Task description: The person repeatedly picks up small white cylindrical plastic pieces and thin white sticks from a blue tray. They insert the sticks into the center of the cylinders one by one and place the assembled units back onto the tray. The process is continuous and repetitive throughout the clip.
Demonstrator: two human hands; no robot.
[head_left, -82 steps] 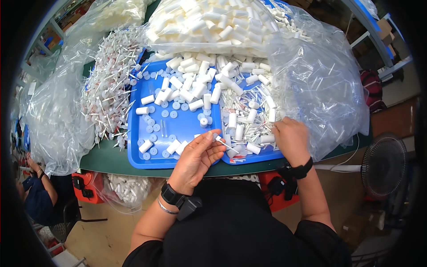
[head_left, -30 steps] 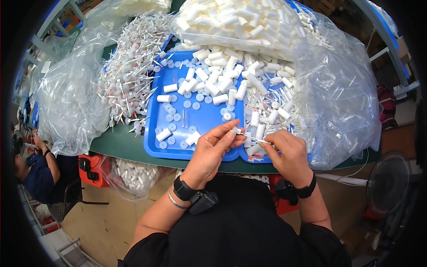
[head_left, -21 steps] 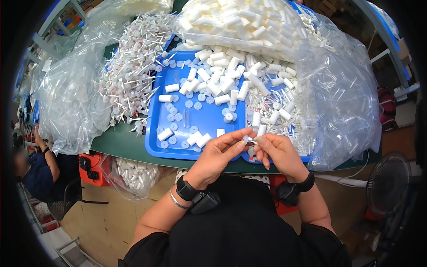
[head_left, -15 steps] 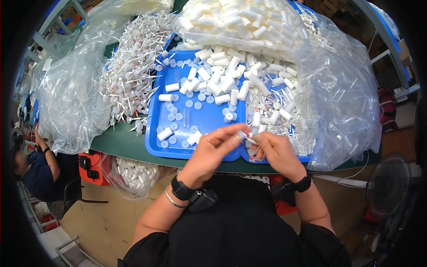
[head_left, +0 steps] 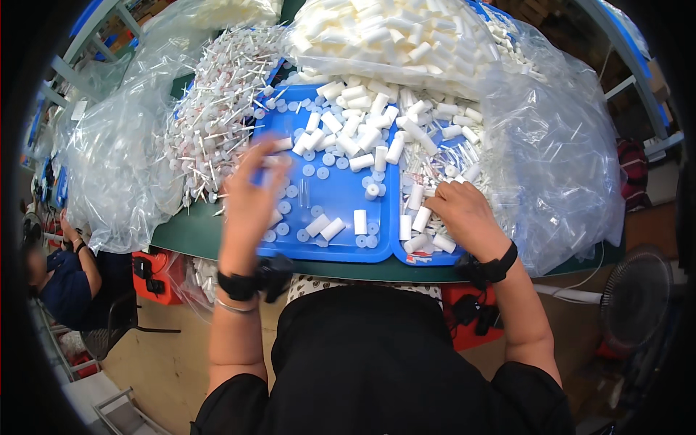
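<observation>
Hands well apart. Left hand (head_left: 272, 163) blurred, over the left edge of the blue tray (head_left: 341, 203), thumb and fingers parted. Right hand (head_left: 431, 200) to the right of the blue tray, fingers bent down among white cylinders (head_left: 421, 219) and thin white rods (head_left: 453, 156) in a second tray (head_left: 442, 259); cannot tell whether it grips anything. Inside the blue tray, more such cylinders, thickest toward its far side, with pale discs (head_left: 322, 173) scattered between. Left of it, a heap of capped sticks (head_left: 214, 109); beyond it, a clear bag (head_left: 391, 36) of cylinders. Beneath it, a green counter (head_left: 355, 271).
</observation>
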